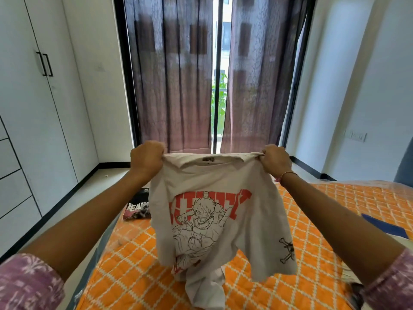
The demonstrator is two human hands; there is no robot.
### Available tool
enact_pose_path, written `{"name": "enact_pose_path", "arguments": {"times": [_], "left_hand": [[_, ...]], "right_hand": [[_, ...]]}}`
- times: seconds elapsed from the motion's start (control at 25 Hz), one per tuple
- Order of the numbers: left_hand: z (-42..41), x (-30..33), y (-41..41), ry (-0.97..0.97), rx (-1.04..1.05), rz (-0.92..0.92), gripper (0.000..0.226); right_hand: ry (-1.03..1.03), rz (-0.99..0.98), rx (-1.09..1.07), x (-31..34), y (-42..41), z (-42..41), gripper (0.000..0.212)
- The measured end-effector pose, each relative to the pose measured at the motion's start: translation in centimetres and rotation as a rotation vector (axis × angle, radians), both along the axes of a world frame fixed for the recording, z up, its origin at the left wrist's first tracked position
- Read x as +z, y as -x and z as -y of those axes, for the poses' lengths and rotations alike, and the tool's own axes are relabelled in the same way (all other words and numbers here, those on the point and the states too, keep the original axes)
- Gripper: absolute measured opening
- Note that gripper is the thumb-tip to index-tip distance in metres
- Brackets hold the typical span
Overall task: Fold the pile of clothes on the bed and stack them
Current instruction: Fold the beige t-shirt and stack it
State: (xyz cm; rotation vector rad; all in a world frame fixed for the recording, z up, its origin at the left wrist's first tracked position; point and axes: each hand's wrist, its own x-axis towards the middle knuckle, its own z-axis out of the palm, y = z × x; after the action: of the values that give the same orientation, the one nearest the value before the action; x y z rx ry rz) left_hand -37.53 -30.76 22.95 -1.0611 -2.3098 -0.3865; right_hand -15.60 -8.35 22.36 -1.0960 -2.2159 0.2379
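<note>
Off-white cotton T-shirt (pixel 214 211) with red lettering, black line-drawn cartoon figure and small skull mark near one edge; creased, hanging at frame centre, its lower end bunched on the orange diamond-quilted bed (pixel 312 220). Left hand (pixel 146 156) and right hand (pixel 276 158) clench its top corners, stretching the upper edge taut between them.

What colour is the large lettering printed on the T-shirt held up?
Red-orange lettering on the off-white T-shirt, seen in the head view.
</note>
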Motion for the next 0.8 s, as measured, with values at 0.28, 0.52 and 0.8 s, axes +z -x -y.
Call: {"name": "enact_pose_path", "arguments": {"times": [0.28, 0.52, 0.8], "left_hand": [[-0.5, 1.0, 0.2, -0.119, 0.121, 0.061, 0.015], [0.0, 0.0, 2.2, 0.074, -0.085, 0.636, 0.017], [-1.0, -3.2, -0.5, 0.383, -0.387, 0.696, 0.023]], "right_hand": [[0.027, -0.166, 0.198, 1.2, 0.1, 0.1, 0.035], [-0.276, 0.004, 0.028, 0.5, 0.4, -0.5, 0.02], [-0.064, -0.294, 0.139, 1.6, -0.4, -1.1, 0.027]]}}
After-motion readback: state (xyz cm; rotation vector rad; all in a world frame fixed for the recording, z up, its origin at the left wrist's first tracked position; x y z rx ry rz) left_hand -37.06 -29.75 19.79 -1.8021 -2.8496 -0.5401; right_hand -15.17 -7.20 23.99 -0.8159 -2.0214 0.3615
